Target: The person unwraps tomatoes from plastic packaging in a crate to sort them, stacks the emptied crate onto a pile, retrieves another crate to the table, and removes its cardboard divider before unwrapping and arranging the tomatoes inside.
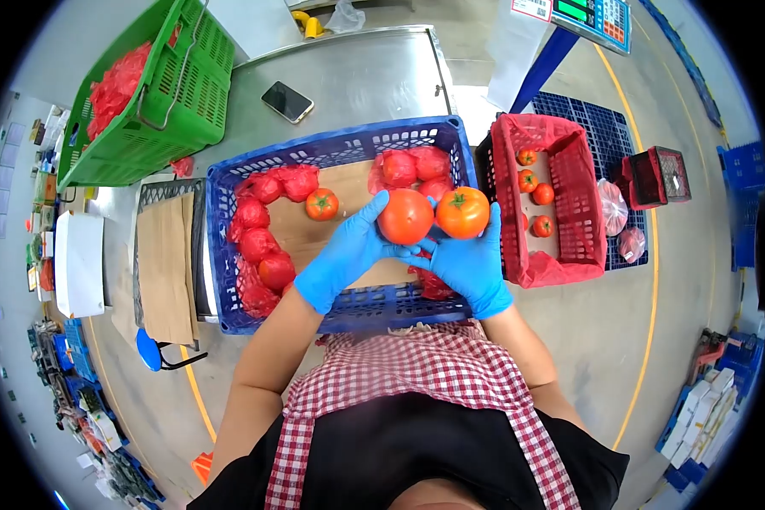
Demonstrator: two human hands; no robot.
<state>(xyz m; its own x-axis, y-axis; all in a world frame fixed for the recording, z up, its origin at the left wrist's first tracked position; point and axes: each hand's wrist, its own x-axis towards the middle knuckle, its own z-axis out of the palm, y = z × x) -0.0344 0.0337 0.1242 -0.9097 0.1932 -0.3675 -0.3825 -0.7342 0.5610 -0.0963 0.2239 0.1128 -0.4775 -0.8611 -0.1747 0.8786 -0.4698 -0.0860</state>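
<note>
In gloved blue fingers, my left hand (pixel 348 259) holds a large red tomato (pixel 405 218). Close beside it, my right hand (pixel 470 270) cups a more orange tomato (pixel 462 214) with its green stem end facing up. Both hands are above a blue plastic crate (pixel 342 146), their fingertips nearly meeting. Inside the crate, several tomatoes wrapped in red netting (pixel 257 245) line the left side, and more netted tomatoes (pixel 399 168) sit at the back right. One loose tomato (pixel 321 204) lies on the brown cardboard liner (pixel 347 180).
To the right stands a red-lined crate (pixel 588 200) with several loose tomatoes. A green basket (pixel 200 81) holding red netting is at the back left. A phone (pixel 287 102) lies on the metal table (pixel 374 68). A digital scale (pixel 599 24) rises at the back right.
</note>
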